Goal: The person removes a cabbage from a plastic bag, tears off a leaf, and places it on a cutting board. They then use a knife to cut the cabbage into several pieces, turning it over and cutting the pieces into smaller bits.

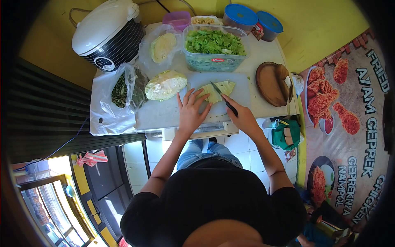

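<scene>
Cabbage leaves [226,87] lie on a pale cutting board [243,94] in the middle of the table. My right hand [244,119] grips the black handle of a knife [216,87], whose blade rests over the leaves. On the left part of the leaves are the fingertips of my left hand [191,113], stretched and spread, with the palm down. Beside that hand, to the left, sits a large piece of cabbage [166,86]. Behind the board stands a clear plastic container [197,61] full of chopped green leaves [214,42].
Another cut cabbage [163,47] sits in a plastic bag. A bag with dark greens [119,91] and a rice cooker [105,35] stand left. At right is a round wooden mortar [266,84] with a pestle. Blue-lidded tubs [240,15] line the wall.
</scene>
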Tool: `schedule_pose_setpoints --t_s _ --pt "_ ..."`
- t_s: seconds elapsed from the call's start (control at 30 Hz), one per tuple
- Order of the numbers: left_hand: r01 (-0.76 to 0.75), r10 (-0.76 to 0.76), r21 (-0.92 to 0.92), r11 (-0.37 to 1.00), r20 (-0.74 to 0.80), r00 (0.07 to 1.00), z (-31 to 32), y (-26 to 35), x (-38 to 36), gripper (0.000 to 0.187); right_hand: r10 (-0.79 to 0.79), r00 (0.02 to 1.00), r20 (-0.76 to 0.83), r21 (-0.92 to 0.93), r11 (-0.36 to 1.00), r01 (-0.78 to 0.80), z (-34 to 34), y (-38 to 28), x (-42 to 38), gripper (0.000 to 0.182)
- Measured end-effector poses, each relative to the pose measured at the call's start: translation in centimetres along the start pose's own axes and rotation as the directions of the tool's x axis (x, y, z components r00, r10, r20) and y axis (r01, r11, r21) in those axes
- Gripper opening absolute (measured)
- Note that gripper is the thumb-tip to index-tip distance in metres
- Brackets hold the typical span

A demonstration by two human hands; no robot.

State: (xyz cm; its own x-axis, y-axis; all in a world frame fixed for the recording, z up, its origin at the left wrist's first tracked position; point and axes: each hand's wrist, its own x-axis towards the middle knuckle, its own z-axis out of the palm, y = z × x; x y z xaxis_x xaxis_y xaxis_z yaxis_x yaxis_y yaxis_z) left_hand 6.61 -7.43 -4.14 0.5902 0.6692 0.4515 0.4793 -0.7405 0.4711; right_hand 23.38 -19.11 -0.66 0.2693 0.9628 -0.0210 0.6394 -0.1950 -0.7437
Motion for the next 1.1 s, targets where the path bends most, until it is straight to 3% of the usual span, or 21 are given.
schedule_pose_setpoints --t_s 0.13,0.2,0.3,0.37,0.53,0.93,1.03,1.1 --pt "-0.003 0.003 0.007 1.0 -0.003 1.0 0.0 0.0 0.0 0.033 0.111 0.993 0.035 0.031 0.993 -0.112 -0.1 -1.1 0.0 0.049" --pt "-0.001 0.001 0.01 1.0 0.0 1.0 0.1 -0.1 -0.1 0.033 0.232 0.959 0.165 0.279 0.921 -0.271 -0.3 -2.6 -0.1 0.049" --pt "-0.004 0.004 0.008 1.0 -0.001 1.0 0.0 0.0 0.0 0.033 0.229 0.958 0.172 0.309 0.911 -0.273 0.7 -3.0 -0.4 0.049" --pt "-0.007 0.007 0.003 1.0 -0.007 1.0 0.0 0.0 0.0 0.033 0.212 0.964 0.162 0.299 0.92 -0.253 1.5 -2.3 -0.4 0.051" --pt "-0.015 0.015 0.002 1.0 0.038 0.999 -0.1 -0.1 0.0 0.034 0.027 1.0 -0.004 0.073 0.997 -0.027 2.8 -1.6 -0.6 0.056" --pt "0.022 -0.025 0.051 0.998 0.061 0.998 -0.2 0.2 0.1 0.035 0.074 0.997 -0.004 -0.052 0.996 -0.074 3.6 -2.1 1.2 0.057" --pt "0.022 -0.024 0.048 0.999 0.043 0.999 0.0 0.1 0.1 0.034 0.002 1.0 -0.008 -0.022 1.0 -0.002 3.5 -1.5 -2.0 0.059" --pt "0.025 -0.027 0.043 0.999 0.042 0.999 0.0 0.1 0.1 0.034 0.076 0.995 0.065 -0.017 0.997 -0.075 2.3 -2.2 -4.8 0.059"
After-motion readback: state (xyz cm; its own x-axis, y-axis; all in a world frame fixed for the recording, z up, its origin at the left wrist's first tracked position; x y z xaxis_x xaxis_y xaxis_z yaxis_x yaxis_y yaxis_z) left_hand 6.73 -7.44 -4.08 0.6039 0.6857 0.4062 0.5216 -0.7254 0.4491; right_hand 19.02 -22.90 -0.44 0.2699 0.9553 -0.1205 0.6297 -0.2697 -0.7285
